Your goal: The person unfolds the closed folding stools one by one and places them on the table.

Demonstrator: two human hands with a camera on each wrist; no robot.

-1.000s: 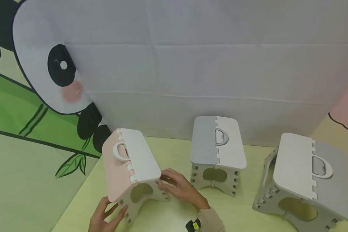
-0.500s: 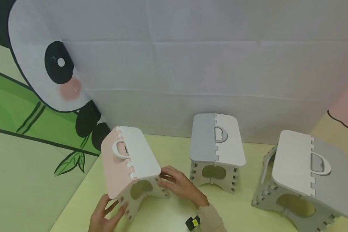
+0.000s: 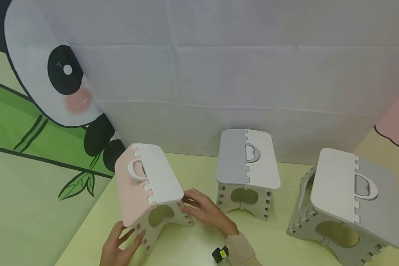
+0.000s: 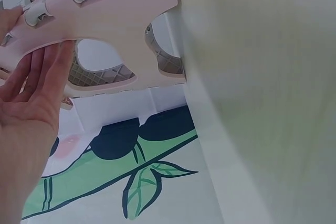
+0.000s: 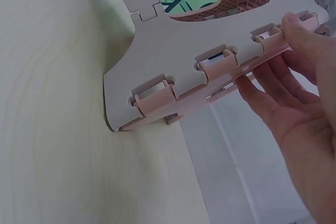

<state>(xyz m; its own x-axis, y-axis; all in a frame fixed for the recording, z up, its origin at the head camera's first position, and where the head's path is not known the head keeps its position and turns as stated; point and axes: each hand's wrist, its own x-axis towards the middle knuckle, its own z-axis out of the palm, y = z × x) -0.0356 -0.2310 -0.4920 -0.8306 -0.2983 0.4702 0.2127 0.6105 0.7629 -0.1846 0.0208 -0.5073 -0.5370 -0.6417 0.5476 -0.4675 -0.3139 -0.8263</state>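
A pink and white folding step stool (image 3: 164, 173) stands unfolded at the left of the table, its white carry handle (image 3: 133, 170) raised from the top. My left hand (image 3: 118, 245) grips its near left leg edge; in the left wrist view, the left fingers (image 4: 48, 72) reach into the cut-out of the pink side panel (image 4: 128, 9). On the other side, my right hand (image 3: 207, 212) holds the near right edge. The right wrist view has the right thumb (image 5: 296, 30) on the white end panel (image 5: 210, 40) and the fingers along the side. Both lower legs meet the table.
A small grey and white folding stool (image 3: 247, 159) stands upright at the middle back. A larger white and grey one (image 3: 336, 184) stands at the right. Behind the pale wooden table (image 3: 193, 244) hangs a cloth (image 3: 219, 81) with a panda print.
The head view has tilted slightly, so the scene sits a little higher and further left. Both hands keep their hold on the pink and white stool, which shows no clear movement.
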